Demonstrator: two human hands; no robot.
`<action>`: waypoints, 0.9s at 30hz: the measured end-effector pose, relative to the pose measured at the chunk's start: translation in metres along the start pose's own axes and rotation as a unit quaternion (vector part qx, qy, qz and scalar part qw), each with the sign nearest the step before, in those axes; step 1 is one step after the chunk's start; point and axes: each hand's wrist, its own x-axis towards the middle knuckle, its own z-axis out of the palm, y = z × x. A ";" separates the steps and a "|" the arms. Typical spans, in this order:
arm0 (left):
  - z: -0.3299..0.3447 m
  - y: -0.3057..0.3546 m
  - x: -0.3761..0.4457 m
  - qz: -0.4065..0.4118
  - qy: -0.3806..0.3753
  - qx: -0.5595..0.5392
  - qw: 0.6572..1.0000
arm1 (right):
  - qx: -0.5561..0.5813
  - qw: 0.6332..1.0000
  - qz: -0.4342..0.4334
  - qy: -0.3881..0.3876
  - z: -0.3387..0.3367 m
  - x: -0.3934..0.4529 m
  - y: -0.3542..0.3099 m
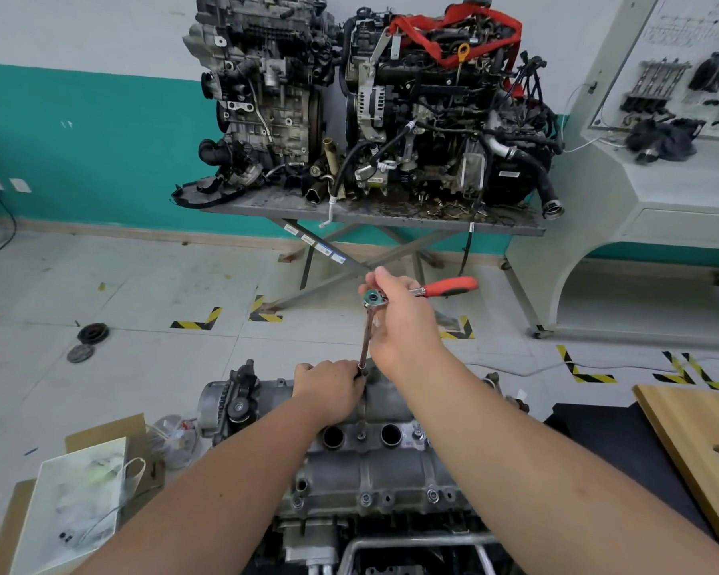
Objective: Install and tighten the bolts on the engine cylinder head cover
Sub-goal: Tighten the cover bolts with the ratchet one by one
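The right hand point(399, 321) grips the head of a red-handled ratchet wrench point(422, 291). Its extension bar point(365, 340) runs down to the left hand point(328, 390), which pinches the bar's lower end against the cylinder head cover point(374, 446) directly beneath both hands.

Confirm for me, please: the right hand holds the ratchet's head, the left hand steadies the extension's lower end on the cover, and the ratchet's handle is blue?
Not quite: the head view shows the ratchet's handle is red-orange, not blue. The right hand and left hand are as you said.
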 end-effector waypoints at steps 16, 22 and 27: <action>0.000 0.002 0.000 0.008 -0.025 -0.089 0.996 | -0.508 0.683 -0.513 -0.111 -0.033 0.002 0.017; -0.004 0.006 0.000 0.007 -0.050 0.108 0.993 | -0.754 0.365 -0.535 -0.106 -0.017 -0.008 0.006; -0.003 0.003 0.000 -0.007 -0.028 0.053 0.998 | -0.844 0.294 -0.421 -0.154 0.002 -0.012 -0.015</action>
